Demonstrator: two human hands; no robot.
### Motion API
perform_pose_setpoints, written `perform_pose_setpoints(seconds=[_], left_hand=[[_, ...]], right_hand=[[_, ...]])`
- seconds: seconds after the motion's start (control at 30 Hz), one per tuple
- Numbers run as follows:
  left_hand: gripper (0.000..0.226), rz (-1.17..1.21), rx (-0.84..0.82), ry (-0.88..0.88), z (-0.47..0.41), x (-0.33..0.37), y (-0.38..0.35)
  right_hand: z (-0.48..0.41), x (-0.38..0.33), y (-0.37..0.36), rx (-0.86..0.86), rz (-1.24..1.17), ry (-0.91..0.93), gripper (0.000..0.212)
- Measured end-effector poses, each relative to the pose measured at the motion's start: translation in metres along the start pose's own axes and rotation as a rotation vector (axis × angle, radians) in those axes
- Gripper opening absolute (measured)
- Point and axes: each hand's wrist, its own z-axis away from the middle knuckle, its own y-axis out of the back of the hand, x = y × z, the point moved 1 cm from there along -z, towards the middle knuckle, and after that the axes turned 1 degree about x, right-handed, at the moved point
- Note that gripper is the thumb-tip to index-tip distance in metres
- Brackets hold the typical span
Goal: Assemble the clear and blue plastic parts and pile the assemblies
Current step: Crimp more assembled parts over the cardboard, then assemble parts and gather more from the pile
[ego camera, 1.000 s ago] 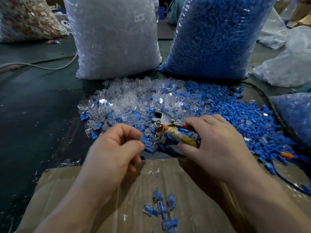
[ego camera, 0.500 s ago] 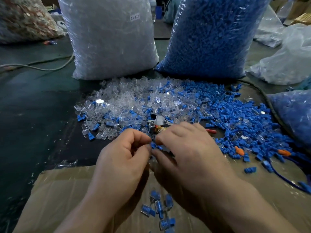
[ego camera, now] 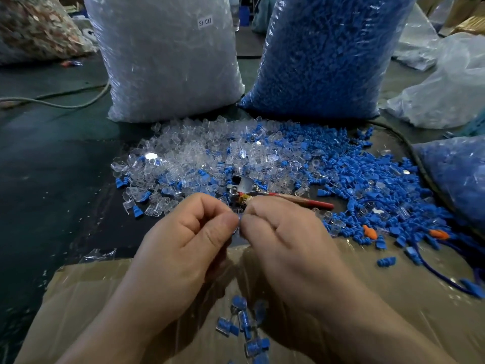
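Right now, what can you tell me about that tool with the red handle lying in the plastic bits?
The tool is small, with a silvery metal head bearing round bolts, yellowish tape at its neck, and a tan and red handle pointing right. It lies flat on the dark surface, clear parts and blue parts crowding its head. The right hand hides its near edge; touching or not, I cannot tell.

Pinched part (ego camera: pixel 239 222) mostly hidden by fingers (ego camera: pixel 223 228), assemblies pile (ego camera: pixel 244 329) cut off below
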Motion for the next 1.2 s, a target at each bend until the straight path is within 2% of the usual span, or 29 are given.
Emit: perform_pose_setpoints(seconds=[0.07,0.1,0.17,0.2,0.3,0.37,0.5,0.57,0.63,0.67,0.7,0.77,0.8,0.9,1.0,1.2], left_hand=[[0.022,-0.017,-0.109,-0.077,0.002,0.0,0.004],[0.022,-0.051,-0.158,-0.111,0.003,0.001,0.007],[0.024,-0.175,-0.22,-0.134,0.003,0.002,0.013],[0.021,-0.26,-0.247,-0.137,0.002,0.002,0.015],[0.016,-0.471,-0.352,-0.172,0.0,0.001,0.01],[0.015,-0.559,-0.404,-0.223,0.001,-0.001,0.006],[0.015,-0.563,-0.481,-0.232,0.001,0.0,0.006],[0.019,-0.579,-0.341,-0.229,0.0,-0.003,0.009],[0.023,-0.71,-0.038,-0.217,-0.007,-0.01,0.015],[0.026,-0.756,0.079,-0.184,-0.01,-0.012,0.018],[0.034,-0.789,0.127,-0.152,-0.013,-0.013,0.019],[0.049,-0.866,0.063,-0.137,-0.017,-0.017,0.016],[0.05,-0.902,0.023,-0.145,-0.017,-0.018,0.013],[0.039,-0.939,0.003,-0.158,-0.018,-0.017,0.007],[0.026,-0.926,0.037,-0.162,-0.018,-0.017,0.006],[0.015,-0.89,0.046,-0.175,-0.018,-0.019,0.006]], right_hand=[[-0.001,0.003,0.004,-0.162,-0.428,-0.288,0.025],[-0.001,0.004,0.009,-0.265,-0.499,-0.365,0.024],[-0.001,0.011,0.02,-0.369,-0.298,-0.381,0.026],[-0.001,0.013,0.022,-0.364,-0.146,-0.354,0.029],[-0.001,0.019,0.018,-0.244,0.248,-0.228,0.038],[0.001,0.019,0.009,-0.166,0.485,-0.145,0.035],[-0.002,0.026,0.0,-0.092,0.645,-0.137,0.041],[-0.006,0.026,-0.005,-0.083,0.666,-0.104,0.044],[-0.01,0.026,-0.011,-0.073,0.668,-0.045,0.041],[-0.013,0.025,-0.014,-0.069,0.668,-0.021,0.037],[-0.015,0.025,-0.017,-0.072,0.665,-0.005,0.034],[-0.018,0.024,-0.022,-0.086,0.662,0.008,0.026],[-0.019,0.023,-0.023,-0.089,0.655,0.011,0.021],[-0.02,0.025,-0.024,-0.098,0.635,-0.002,0.008],[-0.019,0.027,-0.02,-0.123,0.623,-0.016,0.016],[-0.014,0.021,-0.011,-0.208,0.651,-0.012,0.012]])
